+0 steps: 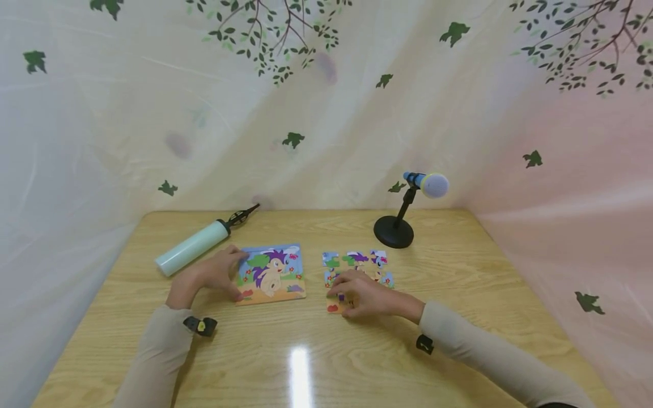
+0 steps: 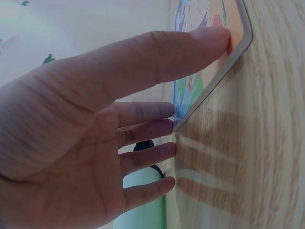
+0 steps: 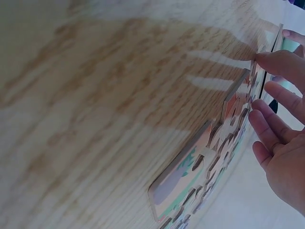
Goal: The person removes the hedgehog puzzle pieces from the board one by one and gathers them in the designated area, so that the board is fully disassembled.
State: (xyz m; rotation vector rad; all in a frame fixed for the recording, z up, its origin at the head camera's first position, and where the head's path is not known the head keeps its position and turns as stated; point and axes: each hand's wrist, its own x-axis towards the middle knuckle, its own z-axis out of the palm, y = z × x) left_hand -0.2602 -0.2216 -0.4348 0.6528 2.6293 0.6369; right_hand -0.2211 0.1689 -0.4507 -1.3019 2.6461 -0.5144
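Observation:
A puzzle board [image 1: 275,272] with a purple-haired hedgehog picture lies left of centre in the head view. My left hand [image 1: 216,275] spans its left edge with straight fingers; the thumb [image 2: 209,40] reaches over the near corner and the fingertips are at the far corner. Right of the board, my right hand [image 1: 364,294] is over a spread of loose puzzle pieces [image 1: 380,258], hiding several of them. Its fingers are spread and relaxed. The thumb [image 3: 267,59] is right at the near-left piece [image 1: 333,308], which has a red patch.
A mint-green hand pump [image 1: 194,246] with a black nozzle lies behind my left hand. At the back right, a blue toy microphone [image 1: 425,182] stands on a round black base [image 1: 394,231]. A leaf-printed curtain [image 1: 326,164] hangs behind the wooden table [image 1: 245,351].

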